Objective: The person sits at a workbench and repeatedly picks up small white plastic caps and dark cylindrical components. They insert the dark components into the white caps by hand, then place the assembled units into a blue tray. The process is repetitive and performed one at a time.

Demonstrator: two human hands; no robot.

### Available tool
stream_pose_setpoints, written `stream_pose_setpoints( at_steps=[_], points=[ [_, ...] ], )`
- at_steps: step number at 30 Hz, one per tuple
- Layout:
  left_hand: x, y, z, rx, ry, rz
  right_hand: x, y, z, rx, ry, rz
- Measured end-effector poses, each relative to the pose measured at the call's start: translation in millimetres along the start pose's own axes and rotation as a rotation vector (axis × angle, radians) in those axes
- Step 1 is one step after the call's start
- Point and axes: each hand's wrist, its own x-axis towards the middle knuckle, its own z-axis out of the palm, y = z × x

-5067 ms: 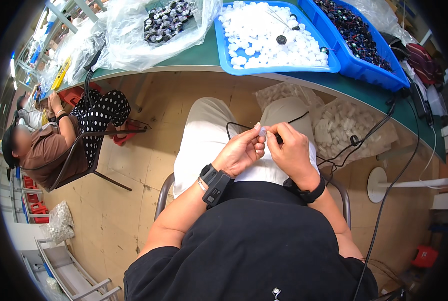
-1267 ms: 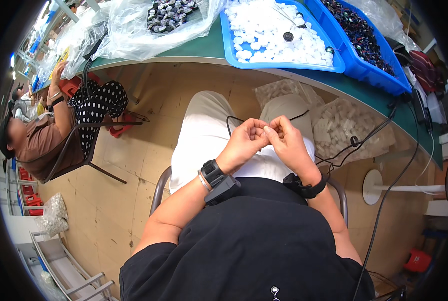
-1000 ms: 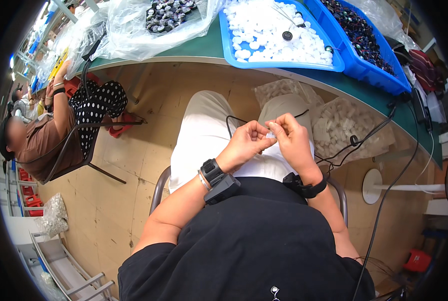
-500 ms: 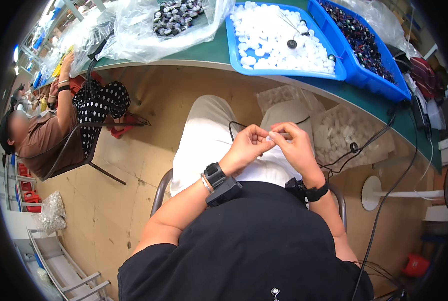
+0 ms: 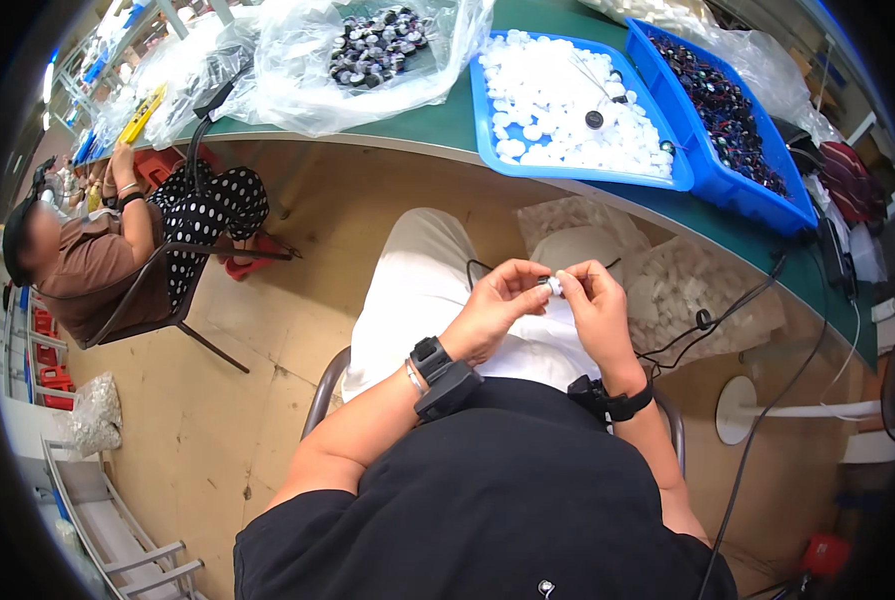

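Note:
Above my lap, my left hand (image 5: 499,308) and my right hand (image 5: 597,308) meet fingertip to fingertip. Pinched between them is a small white round piece (image 5: 554,286) with a dark part against the left fingers; its exact kind is too small to make out. Both hands are closed on it. Farther off, on the table, a shallow blue tray (image 5: 482,120) holds many small white round caps (image 5: 532,95). A black round piece (image 5: 593,120) with thin wires lies on those caps.
Right of the tray, a deeper blue bin (image 5: 742,180) holds dark wired parts. A clear plastic bag (image 5: 302,90) holds dark round pieces. Bags of white pieces (image 5: 702,290) lie under the green table (image 5: 407,125). Black cables (image 5: 737,295) hang at right. A seated person (image 5: 107,245) works at left.
My fingers have shifted, and the white piece between them shows more clearly. The view has tilted slightly, so the table sits lower. The person at left has lowered an arm.

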Motion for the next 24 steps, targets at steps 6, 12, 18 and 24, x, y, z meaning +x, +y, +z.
stream_pose_setpoints(
  at_steps=[6, 12, 18, 24],
  points=[
    [-3.3, 3.7, 8.2, 0.096, 0.032, 0.045, 4.6, 13.0, -9.7, 0.299, -0.11, 0.238],
    [-0.7, 2.1, -1.5, 0.237, 0.051, -0.07, 3.6, 12.9, -6.5, 0.299, -0.11, 0.265],
    [-1.2, 1.2, -1.1, 0.294, 0.02, -0.021, 3.7, 13.2, -6.4, 0.37, -0.131, 0.376],
    [-1.0, 2.3, 2.0, 0.158, 0.044, -0.04, 3.5, 13.2, -5.8, 0.36, -0.114, 0.384]
  ],
)
